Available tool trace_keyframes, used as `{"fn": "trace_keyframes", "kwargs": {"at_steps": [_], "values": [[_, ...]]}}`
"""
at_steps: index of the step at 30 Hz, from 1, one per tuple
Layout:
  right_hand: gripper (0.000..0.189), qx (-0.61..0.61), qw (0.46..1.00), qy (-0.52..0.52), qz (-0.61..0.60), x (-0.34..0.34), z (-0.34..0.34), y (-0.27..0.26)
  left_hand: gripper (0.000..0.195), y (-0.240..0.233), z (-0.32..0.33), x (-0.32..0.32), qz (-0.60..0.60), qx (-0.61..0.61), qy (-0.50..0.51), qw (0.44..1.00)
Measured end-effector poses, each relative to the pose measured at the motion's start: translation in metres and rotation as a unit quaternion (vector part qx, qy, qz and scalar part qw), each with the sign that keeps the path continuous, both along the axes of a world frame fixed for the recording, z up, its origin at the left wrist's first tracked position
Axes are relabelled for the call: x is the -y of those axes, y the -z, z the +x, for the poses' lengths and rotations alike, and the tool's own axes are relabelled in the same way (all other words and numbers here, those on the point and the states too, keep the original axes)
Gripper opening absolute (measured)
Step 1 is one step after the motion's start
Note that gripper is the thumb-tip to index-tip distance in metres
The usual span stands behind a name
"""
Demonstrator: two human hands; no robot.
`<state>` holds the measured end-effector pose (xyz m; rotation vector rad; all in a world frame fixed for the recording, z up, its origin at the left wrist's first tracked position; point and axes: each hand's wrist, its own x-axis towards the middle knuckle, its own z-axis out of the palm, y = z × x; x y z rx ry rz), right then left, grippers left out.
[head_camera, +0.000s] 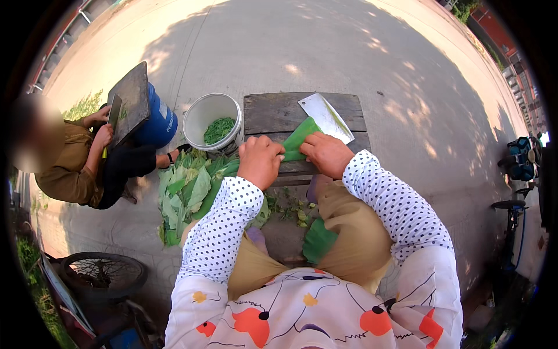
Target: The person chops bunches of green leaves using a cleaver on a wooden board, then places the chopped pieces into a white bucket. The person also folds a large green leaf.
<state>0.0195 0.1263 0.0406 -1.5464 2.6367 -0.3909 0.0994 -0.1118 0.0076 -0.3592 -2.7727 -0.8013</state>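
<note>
Between my hands is a large green leaf [301, 135], partly folded or rolled over the near part of a low wooden bench [279, 109]. My left hand [261, 161] grips its left end, and my right hand [327, 153] pinches it on the right. Just beyond my right hand lies a cleaver [329, 118] with a broad, shiny blade and a green smear; its handle is not visible. A heap of broad green leaves [187, 187] covers the ground left of my left forearm. Another leaf [319, 241] rests by my right leg.
Behind the heap stands a white bucket [212, 98] with shredded greens [219, 131] inside. At left a seated person [69, 161] holds a knife [114, 113] over a board [133, 96] on a blue drum [159, 120]. A spoked wheel [102, 275] is at lower left.
</note>
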Motion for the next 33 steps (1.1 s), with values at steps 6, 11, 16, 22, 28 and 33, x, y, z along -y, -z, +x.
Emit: {"fn": "trace_keyframes", "kwargs": {"at_steps": [6,11,16,22,28,33], "values": [[0.019,0.018,0.998,0.038,-0.047,0.004,0.003,-0.010,0.024,-0.014,-0.002,-0.003,-0.015,0.033,0.018,0.999],[0.016,0.135,0.989,0.062,-0.023,0.002,0.004,-0.009,0.017,-0.016,0.001,0.001,-0.036,0.138,0.018,0.990],[0.016,0.144,0.987,0.063,-0.044,0.005,-0.002,-0.003,0.020,-0.016,0.007,-0.006,-0.031,0.031,-0.004,0.999],[0.016,0.164,0.981,0.079,-0.060,0.001,-0.008,0.003,0.021,-0.006,0.005,-0.023,-0.046,-0.041,0.031,0.998],[0.024,0.044,0.996,0.049,-0.053,0.005,0.003,-0.009,0.016,0.001,-0.004,-0.023,0.005,0.013,0.011,1.000],[0.027,0.036,0.999,0.005,-0.039,0.005,0.012,-0.025,0.017,0.001,-0.005,-0.020,0.021,0.052,0.009,0.998]]}}
